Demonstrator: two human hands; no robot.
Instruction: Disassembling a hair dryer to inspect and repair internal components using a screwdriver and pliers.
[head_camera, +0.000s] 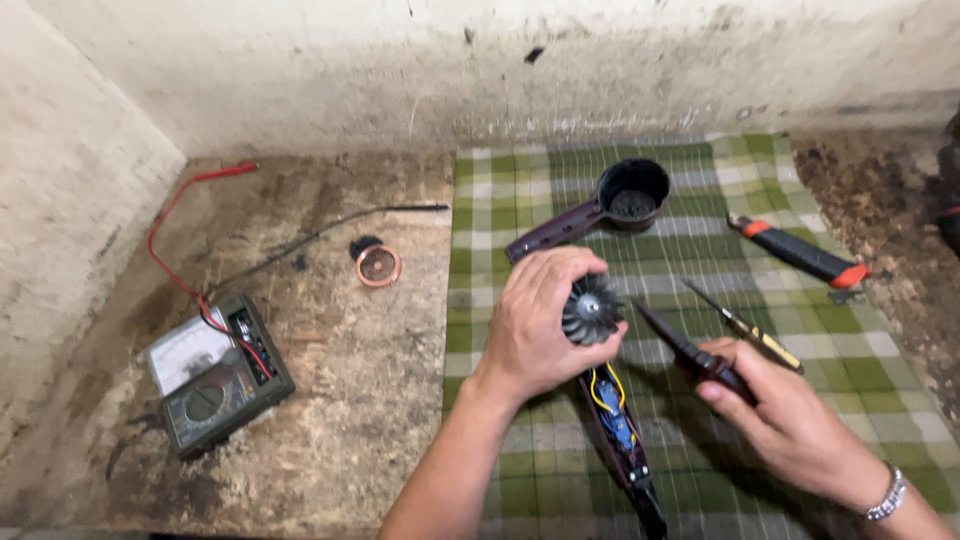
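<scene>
The opened dark hair-dryer half with exposed blue and yellow wiring (618, 420) lies nearest on the green checked cloth (520, 470); its other maroon shell half (600, 205) sits farther off. Left hand (535, 325) fingers wrap the grey finned fan wheel (590, 310); right hand (790, 420) pinches a dark-handled tool (690, 350) just beside it

The dark object (950, 190) at the right edge is cut off. The opened dark plastic handle's (625, 440) lower end is cut by the bottom edge.
</scene>
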